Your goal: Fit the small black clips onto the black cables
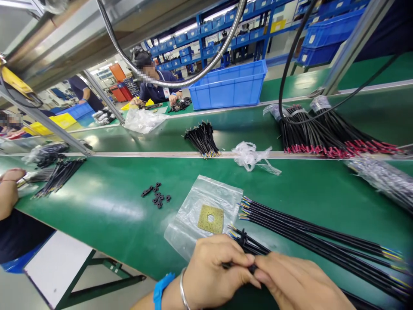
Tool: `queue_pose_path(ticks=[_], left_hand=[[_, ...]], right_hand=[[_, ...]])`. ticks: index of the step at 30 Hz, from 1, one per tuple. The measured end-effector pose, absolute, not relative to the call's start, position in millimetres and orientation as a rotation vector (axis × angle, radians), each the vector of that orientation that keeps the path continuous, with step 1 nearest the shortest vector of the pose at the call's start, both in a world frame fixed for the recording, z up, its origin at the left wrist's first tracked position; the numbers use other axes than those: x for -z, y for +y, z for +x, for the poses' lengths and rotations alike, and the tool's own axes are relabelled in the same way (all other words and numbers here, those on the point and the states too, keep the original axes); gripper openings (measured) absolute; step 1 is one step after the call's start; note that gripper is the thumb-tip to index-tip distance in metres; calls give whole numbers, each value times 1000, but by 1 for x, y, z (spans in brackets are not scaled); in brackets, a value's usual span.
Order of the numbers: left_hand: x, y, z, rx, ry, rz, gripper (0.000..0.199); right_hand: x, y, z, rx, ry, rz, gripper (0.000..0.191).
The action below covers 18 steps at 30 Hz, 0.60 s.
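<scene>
My left hand (219,269), with a blue band and a silver bangle at the wrist, pinches a small black part (252,268) at the lower centre. Against it, fingertips touching, my right hand (293,280) closes on the same part; the fingers cover most of it. Just beyond them lie black cables (254,245) with coloured wire ends and a black fitting (243,237) on them. A yellow-brown square pad (210,218) with a hole rests on a clear plastic bag (193,198). Several loose black pieces (158,199) lie to the left.
Long black cables (309,237) stretch across the right of the green table (109,206). Cable bundles (306,129), a crumpled bag (251,156) and a blue bin (227,88) are farther back. A metal hose (222,56) hangs overhead. Other people (158,82) sit beyond and at left.
</scene>
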<state>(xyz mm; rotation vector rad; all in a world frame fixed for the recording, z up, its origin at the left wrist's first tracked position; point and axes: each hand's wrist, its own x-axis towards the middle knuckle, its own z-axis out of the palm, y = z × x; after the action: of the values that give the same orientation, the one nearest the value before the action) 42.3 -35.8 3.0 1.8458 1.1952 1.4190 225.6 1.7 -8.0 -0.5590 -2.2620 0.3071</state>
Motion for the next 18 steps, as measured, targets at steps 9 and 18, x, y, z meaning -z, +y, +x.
queue_pose_path(ticks=[9,18], left_hand=[[-7,-35,35,-1305,1220,1785,16],[-5,-31,27,-1182,1236,1681,35]], right_hand=[[-5,4,231,-485,-2376,-627,19],[2,10,231,-615,-2384,-677,16]])
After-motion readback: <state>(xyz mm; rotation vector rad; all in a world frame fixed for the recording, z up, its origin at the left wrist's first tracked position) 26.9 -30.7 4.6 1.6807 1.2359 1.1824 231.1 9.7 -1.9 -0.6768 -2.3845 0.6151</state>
